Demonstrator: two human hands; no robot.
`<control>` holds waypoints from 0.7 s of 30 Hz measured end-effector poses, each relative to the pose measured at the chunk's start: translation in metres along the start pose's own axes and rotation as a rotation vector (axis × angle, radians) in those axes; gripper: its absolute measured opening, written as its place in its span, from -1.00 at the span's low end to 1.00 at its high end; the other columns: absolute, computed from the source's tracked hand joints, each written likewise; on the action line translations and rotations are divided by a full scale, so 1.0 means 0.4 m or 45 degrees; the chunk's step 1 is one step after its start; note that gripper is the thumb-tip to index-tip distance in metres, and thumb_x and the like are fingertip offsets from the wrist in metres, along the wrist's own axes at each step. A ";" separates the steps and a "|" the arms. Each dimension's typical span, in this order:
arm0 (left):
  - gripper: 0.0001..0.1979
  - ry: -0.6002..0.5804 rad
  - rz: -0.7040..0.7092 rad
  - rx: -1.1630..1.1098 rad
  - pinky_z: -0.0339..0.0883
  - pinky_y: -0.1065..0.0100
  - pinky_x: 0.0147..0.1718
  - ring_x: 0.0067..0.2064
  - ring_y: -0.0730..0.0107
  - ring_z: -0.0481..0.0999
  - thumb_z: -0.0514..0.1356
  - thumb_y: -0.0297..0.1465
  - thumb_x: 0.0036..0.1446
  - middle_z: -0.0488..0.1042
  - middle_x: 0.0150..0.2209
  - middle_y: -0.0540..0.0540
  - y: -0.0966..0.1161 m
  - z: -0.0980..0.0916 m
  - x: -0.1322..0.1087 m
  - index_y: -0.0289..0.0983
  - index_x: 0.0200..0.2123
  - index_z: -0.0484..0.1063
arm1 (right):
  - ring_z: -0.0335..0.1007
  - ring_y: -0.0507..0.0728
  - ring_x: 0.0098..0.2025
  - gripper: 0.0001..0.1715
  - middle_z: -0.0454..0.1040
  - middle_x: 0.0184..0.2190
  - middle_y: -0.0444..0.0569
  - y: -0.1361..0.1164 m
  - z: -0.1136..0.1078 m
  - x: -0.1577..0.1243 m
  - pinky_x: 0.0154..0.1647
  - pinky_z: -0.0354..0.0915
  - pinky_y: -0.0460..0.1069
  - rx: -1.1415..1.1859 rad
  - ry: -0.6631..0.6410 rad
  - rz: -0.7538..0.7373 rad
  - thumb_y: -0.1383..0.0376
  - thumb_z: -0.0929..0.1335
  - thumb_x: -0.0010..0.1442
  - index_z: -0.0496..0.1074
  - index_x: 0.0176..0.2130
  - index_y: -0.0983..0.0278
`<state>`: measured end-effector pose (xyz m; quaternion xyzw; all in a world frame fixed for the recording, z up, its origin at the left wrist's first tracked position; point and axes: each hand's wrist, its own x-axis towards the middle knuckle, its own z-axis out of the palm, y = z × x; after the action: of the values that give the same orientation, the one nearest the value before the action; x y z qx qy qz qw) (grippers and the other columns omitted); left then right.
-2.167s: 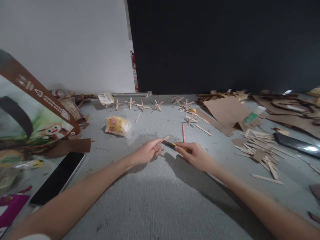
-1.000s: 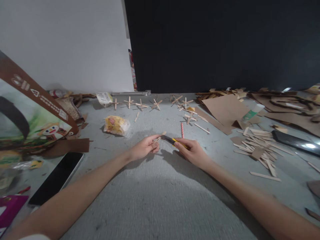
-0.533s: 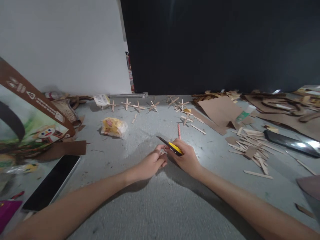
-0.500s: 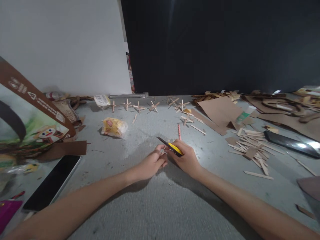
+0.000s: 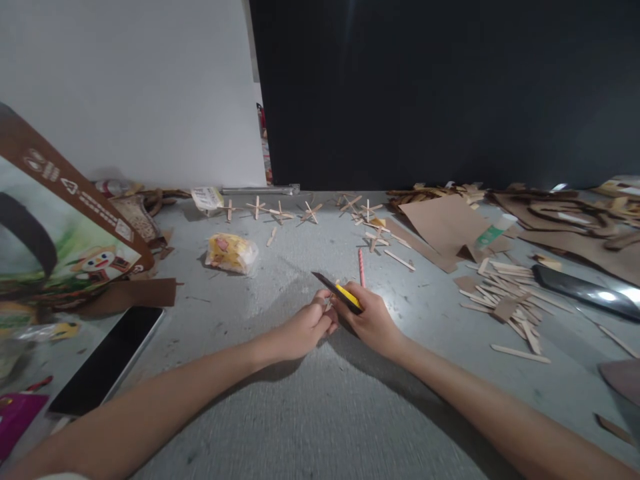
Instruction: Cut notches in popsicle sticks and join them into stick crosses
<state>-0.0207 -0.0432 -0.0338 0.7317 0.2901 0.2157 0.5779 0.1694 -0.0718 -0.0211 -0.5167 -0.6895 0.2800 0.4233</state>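
Note:
My right hand is closed around a yellow and black utility knife, whose dark blade points up and to the left. Fingertips of my left hand pinch a small pale piece, mostly hidden between the two hands. The hands meet near the middle of the table, fingers almost touching, with the blade lying above the left fingertips. Just beyond the right hand is a thin red-and-white striped stick. Several crossed wooden craft sticks are lined up farther back.
Loose craft sticks lie piled at the right, beside a glue stick, brown cardboard and a shiny black object. On the left are a phone, a printed bag and a yellow wrapped packet.
The view has shifted slightly, so the table things appear a little farther right. Both hands keep nearly the same pose, with the knife still in the right one.

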 end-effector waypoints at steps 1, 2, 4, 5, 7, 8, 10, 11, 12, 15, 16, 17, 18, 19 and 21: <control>-0.86 -0.003 -0.006 -0.007 0.17 0.28 -0.25 -0.32 0.38 0.25 -0.04 -0.46 0.39 0.27 -0.34 0.04 -0.004 0.000 0.000 -0.22 -0.04 0.24 | 0.36 0.13 -0.39 -0.66 0.43 -0.44 -0.08 -0.001 0.000 0.000 -0.33 0.30 0.02 0.003 -0.008 0.019 0.01 0.33 0.38 0.34 -0.33 0.17; -0.85 -0.005 -0.012 -0.016 0.17 0.28 -0.25 -0.31 0.38 0.25 -0.05 -0.46 0.40 0.28 -0.33 0.04 -0.008 0.000 0.000 -0.22 -0.03 0.24 | 0.36 0.13 -0.39 -0.66 0.42 -0.45 -0.08 -0.001 0.001 0.000 -0.33 0.29 0.02 0.005 -0.014 0.037 0.01 0.33 0.38 0.33 -0.33 0.16; -0.84 -0.006 -0.028 -0.030 0.17 0.28 -0.26 -0.32 0.38 0.25 -0.06 -0.45 0.41 0.28 -0.33 0.03 -0.014 0.000 0.000 -0.22 -0.02 0.23 | 0.36 0.13 -0.39 -0.67 0.42 -0.45 -0.08 -0.001 0.002 -0.001 -0.34 0.28 0.02 0.012 -0.028 0.059 0.03 0.32 0.38 0.32 -0.33 0.17; -0.84 -0.004 -0.037 -0.030 0.17 0.28 -0.26 -0.32 0.38 0.26 -0.06 -0.44 0.41 0.29 -0.33 0.03 -0.014 0.000 0.000 -0.22 -0.01 0.23 | 0.36 0.13 -0.39 -0.67 0.41 -0.46 -0.08 0.000 0.002 -0.002 -0.34 0.27 0.02 0.015 -0.032 0.061 0.03 0.32 0.38 0.32 -0.33 0.17; -0.83 0.005 -0.051 -0.018 0.16 0.27 -0.27 -0.33 0.37 0.26 -0.06 -0.44 0.39 0.29 -0.35 0.04 -0.009 -0.001 0.000 -0.22 -0.01 0.23 | 0.34 0.12 -0.41 -0.66 0.40 -0.47 -0.09 0.003 0.004 -0.003 -0.37 0.25 0.00 0.017 -0.028 0.051 0.02 0.32 0.38 0.32 -0.33 0.17; -0.83 0.008 -0.053 -0.012 0.16 0.28 -0.27 -0.33 0.37 0.27 -0.06 -0.44 0.39 0.29 -0.36 0.04 -0.004 -0.001 0.000 -0.22 -0.01 0.22 | 0.32 0.11 -0.42 -0.65 0.39 -0.48 -0.10 0.004 0.006 -0.003 -0.39 0.24 0.00 0.020 -0.019 0.039 0.01 0.32 0.38 0.31 -0.34 0.17; -0.83 0.008 -0.051 -0.008 0.16 0.28 -0.28 -0.35 0.37 0.27 -0.06 -0.44 0.38 0.29 -0.37 0.06 0.008 0.000 -0.001 -0.21 -0.01 0.21 | 0.28 0.09 -0.45 -0.64 0.38 -0.50 -0.13 0.008 0.009 -0.002 -0.43 0.20 -0.02 0.029 0.006 0.012 0.01 0.32 0.38 0.31 -0.34 0.17; -0.82 0.007 -0.052 -0.012 0.16 0.29 -0.29 -0.36 0.38 0.27 -0.06 -0.44 0.38 0.29 -0.38 0.07 0.013 0.000 -0.001 -0.21 0.00 0.20 | 0.27 0.08 -0.47 -0.64 0.37 -0.51 -0.14 0.009 0.010 -0.002 -0.45 0.19 -0.02 0.035 0.018 -0.002 0.02 0.32 0.38 0.31 -0.35 0.17; -0.81 0.007 -0.053 -0.017 0.16 0.29 -0.29 -0.36 0.38 0.27 -0.06 -0.45 0.37 0.30 -0.39 0.07 0.017 0.001 0.000 -0.21 0.01 0.19 | 0.25 0.07 -0.48 -0.65 0.36 -0.52 -0.14 0.010 0.011 -0.001 -0.46 0.18 -0.03 0.037 0.028 -0.015 0.02 0.32 0.38 0.32 -0.35 0.18; -0.76 0.029 -0.071 -0.031 0.16 0.31 -0.32 -0.39 0.39 0.27 -0.06 -0.45 0.37 0.32 -0.40 0.08 0.017 0.004 0.002 -0.22 0.07 0.18 | 0.25 0.07 -0.50 -0.65 0.36 -0.53 -0.15 0.009 0.014 0.001 -0.48 0.16 -0.03 0.018 0.051 -0.029 0.03 0.33 0.38 0.33 -0.36 0.18; -0.75 0.036 -0.078 -0.035 0.17 0.32 -0.33 -0.39 0.39 0.28 -0.05 -0.44 0.37 0.33 -0.40 0.08 0.013 0.005 0.003 -0.22 0.09 0.18 | 0.26 0.07 -0.50 -0.65 0.36 -0.54 -0.16 0.008 0.014 0.001 -0.47 0.16 -0.03 0.008 0.055 -0.029 0.03 0.33 0.37 0.33 -0.36 0.18; -0.74 0.043 -0.084 -0.040 0.17 0.33 -0.33 -0.39 0.40 0.29 -0.04 -0.44 0.38 0.34 -0.39 0.07 0.008 0.005 0.004 -0.22 0.10 0.18 | 0.27 0.07 -0.50 -0.65 0.36 -0.54 -0.16 0.006 0.014 0.001 -0.47 0.17 -0.03 -0.002 0.058 -0.027 0.03 0.32 0.37 0.33 -0.36 0.18; -0.73 0.046 -0.095 -0.043 0.17 0.33 -0.34 -0.38 0.40 0.30 -0.03 -0.43 0.38 0.35 -0.39 0.06 0.004 0.005 0.006 -0.22 0.12 0.18 | 0.28 0.07 -0.50 -0.66 0.37 -0.54 -0.15 0.004 0.015 0.000 -0.46 0.18 -0.03 -0.008 0.055 -0.024 0.04 0.32 0.37 0.34 -0.36 0.18; -0.70 0.054 -0.110 -0.050 0.16 0.34 -0.35 -0.39 0.40 0.31 -0.02 -0.42 0.37 0.36 -0.39 0.06 0.000 0.004 0.007 -0.22 0.14 0.18 | 0.29 0.08 -0.49 -0.66 0.39 -0.53 -0.15 0.002 0.015 -0.002 -0.45 0.19 -0.04 -0.011 0.048 -0.025 0.04 0.32 0.37 0.34 -0.36 0.18; -0.63 0.080 -0.140 -0.068 0.15 0.34 -0.38 -0.40 0.40 0.31 -0.01 -0.40 0.38 0.36 -0.39 0.06 -0.003 0.002 0.010 -0.23 0.22 0.15 | 0.34 0.08 -0.47 -0.69 0.43 -0.52 -0.13 -0.002 0.017 -0.005 -0.41 0.23 -0.03 -0.015 0.023 -0.031 0.07 0.32 0.36 0.35 -0.36 0.18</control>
<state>-0.0173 -0.0409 -0.0353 0.6918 0.3420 0.2141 0.5988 0.1635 -0.0736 -0.0244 -0.5133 -0.6935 0.2661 0.4298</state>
